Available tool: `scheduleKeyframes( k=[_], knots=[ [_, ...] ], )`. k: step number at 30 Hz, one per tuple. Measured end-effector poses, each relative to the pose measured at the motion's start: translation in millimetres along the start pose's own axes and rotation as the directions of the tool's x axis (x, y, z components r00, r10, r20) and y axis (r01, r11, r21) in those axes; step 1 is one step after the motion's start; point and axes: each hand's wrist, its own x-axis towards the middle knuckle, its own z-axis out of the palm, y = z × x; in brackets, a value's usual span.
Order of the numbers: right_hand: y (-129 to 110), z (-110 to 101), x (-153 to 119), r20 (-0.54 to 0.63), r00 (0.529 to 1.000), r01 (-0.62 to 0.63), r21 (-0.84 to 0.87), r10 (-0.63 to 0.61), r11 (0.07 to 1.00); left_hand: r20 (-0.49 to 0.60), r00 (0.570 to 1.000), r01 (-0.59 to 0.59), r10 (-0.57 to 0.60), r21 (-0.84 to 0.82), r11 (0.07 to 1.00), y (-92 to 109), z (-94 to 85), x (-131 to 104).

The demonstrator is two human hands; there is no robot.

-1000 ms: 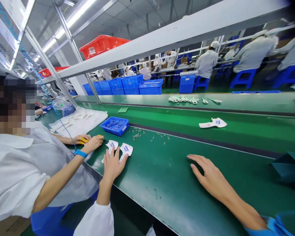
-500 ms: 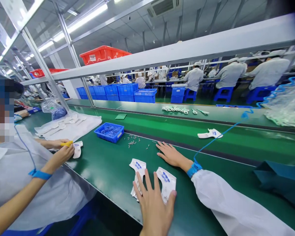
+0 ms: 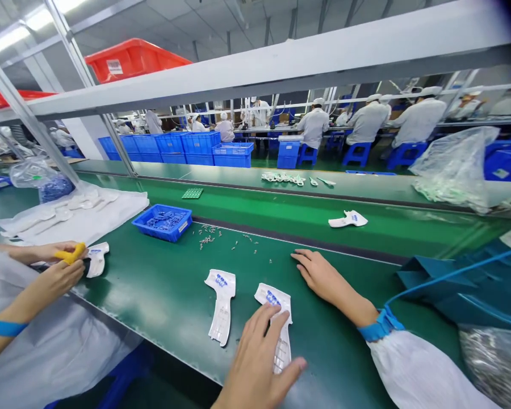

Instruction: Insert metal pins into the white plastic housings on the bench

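Observation:
Fingers outstretched and thumb apart, my left hand [image 3: 258, 358] lies over a white plastic handle shell [image 3: 282, 347] with blue pieces in its head, covering part of it. Just left of that rests a similar white shell [image 3: 222, 307], flat on the green bench. My right hand [image 3: 326, 278], a blue strap on its wrist, is open with fingers extended on the bench, holding nothing. Small metal pins [image 3: 206, 238] are scattered to its left. Beyond it, another white shell [image 3: 348, 219] lies on the green belt.
At left, a co-worker's hands [image 3: 63, 267] hold a yellow object beside a white shell [image 3: 97, 259]. A blue tray [image 3: 162, 222] of small blue parts stands near the belt. Dark green fabric [image 3: 447, 284] and a bag of metal parts [image 3: 496, 363] lie at right. A shelf beam [image 3: 281, 68] crosses above.
The view has swung right. My left hand has shifted off the left shell and now covers only the right one. My right hand has drawn right, away from the loose pins.

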Motion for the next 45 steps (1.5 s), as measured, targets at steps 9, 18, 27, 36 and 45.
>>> scheduleKeyframes(
  k=[9, 18, 27, 36, 45],
  knots=[
    [24.9, -22.2, -14.9, 0.119, 0.979, -0.159, -0.088, 0.168, 0.983, 0.229, 0.972, -0.043, 0.062, -0.088, 0.995, 10.0, 2.1, -10.4],
    [35.8, -31.7, -38.0, 0.090, 0.980, -0.172, -0.046, 0.175, 0.984, 0.220, 0.960, -0.173, 0.173, -0.020, 0.985, 13.4, 6.6, -9.4],
    [20.3, -48.9, -51.9, 0.128, 0.961, -0.240, -0.060, 0.246, 0.969, 0.247, 0.940, -0.245, 0.234, 0.018, 0.969, 15.3, 12.3, -8.4],
    [10.5, -56.8, -51.5, 0.213, 0.932, -0.317, 0.086, 0.293, 0.945, 0.222, 0.951, -0.216, 0.213, -0.012, 0.976, 19.8, 7.1, -6.5],
    [16.3, -52.1, -56.7, 0.237, 0.958, -0.192, 0.103, 0.163, 0.976, 0.111, 0.969, -0.234, 0.222, 0.114, 0.966, 9.5, 17.2, 1.8]
  ],
)
